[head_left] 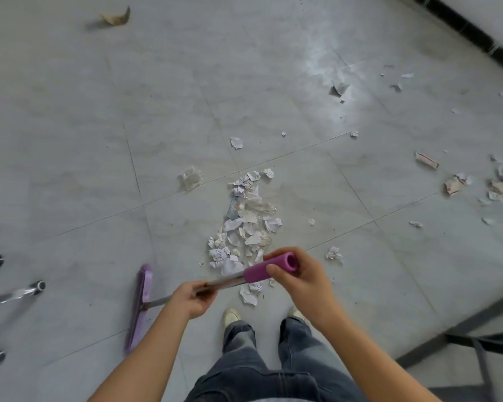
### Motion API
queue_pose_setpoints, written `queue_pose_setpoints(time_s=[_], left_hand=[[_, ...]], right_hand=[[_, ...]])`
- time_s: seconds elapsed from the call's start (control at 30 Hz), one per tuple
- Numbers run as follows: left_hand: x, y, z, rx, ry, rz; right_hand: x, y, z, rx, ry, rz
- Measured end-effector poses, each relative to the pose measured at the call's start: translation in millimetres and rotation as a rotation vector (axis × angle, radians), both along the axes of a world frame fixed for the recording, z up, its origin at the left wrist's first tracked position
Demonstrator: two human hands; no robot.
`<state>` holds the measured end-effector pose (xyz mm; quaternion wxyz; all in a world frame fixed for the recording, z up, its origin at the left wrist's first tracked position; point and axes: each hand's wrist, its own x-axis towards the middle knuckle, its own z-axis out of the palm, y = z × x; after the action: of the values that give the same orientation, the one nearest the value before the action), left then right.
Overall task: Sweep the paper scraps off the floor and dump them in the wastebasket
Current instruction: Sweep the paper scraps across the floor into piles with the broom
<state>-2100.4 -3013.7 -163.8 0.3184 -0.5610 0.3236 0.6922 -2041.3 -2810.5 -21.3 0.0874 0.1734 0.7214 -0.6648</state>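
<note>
Head view: we are looking down at a grey tiled floor. Far left of the pile of paper scraps, metal chair legs are showing, then the purple broom head, blurred, down by the tiles. On the near side of the pile our left hand is curling round the metal broom handle. Our right hand is wrapping the pink foam grip over the pile's near edge. Right of the pile, loose scraps are lying scattered, well apart from it.
</note>
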Motion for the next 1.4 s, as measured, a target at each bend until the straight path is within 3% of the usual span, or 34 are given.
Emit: queue_pose_setpoints(time_s=[0.23, 0.43, 0.63, 0.9, 1.03, 1.23, 1.4], left_hand=[[9, 96, -11, -0.013, -0.046, 0.04], [-10, 201, 14, 0.131, 0.088, 0.034], [-17, 243, 48, 0.242, 0.183, 0.069], [18, 202, 84, 0.383, 0.274, 0.066], [46, 162, 98, 0.339, 0.269, 0.012], [85, 115, 78, 0.199, 0.193, -0.01], [108, 98, 43, 0.095, 0.104, -0.026]], right_hand=[[9, 79, 6, -0.03, 0.076, -0.095], [0, 166, 40, 0.06, 0.25, -0.137], [14, 180, 83, 0.172, 0.396, -0.153], [74, 122, 129, 0.222, 0.546, -0.007], [106, 94, 129, 0.185, 0.575, -0.028], [132, 76, 98, 0.106, 0.443, -0.144], [135, 70, 67, 0.072, 0.28, -0.121]])
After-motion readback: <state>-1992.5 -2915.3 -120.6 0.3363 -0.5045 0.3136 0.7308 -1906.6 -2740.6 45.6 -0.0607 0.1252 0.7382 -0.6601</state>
